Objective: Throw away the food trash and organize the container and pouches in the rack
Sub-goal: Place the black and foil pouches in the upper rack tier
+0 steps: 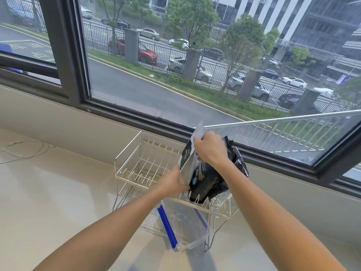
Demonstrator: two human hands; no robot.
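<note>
A cream wire rack (134, 163) stands on the pale counter by the window. Over its right half I hold a silver-backed black pouch (188, 161) upright: my left hand (172, 182) grips its lower edge and my right hand (210, 148) pinches its top. Behind it more black pouches (211, 180) stand in the rack, with another (241, 165) leaning at the right. A clear plastic container (183, 225) with blue clips stands on edge against the rack's front, below my hands.
The counter (58, 202) stretches left and toward me. A thin white cord (27, 151) lies at the far left. A low wall and a large dark-framed window (74, 65) run right behind the rack; a metal rail (283, 119) crosses at the right.
</note>
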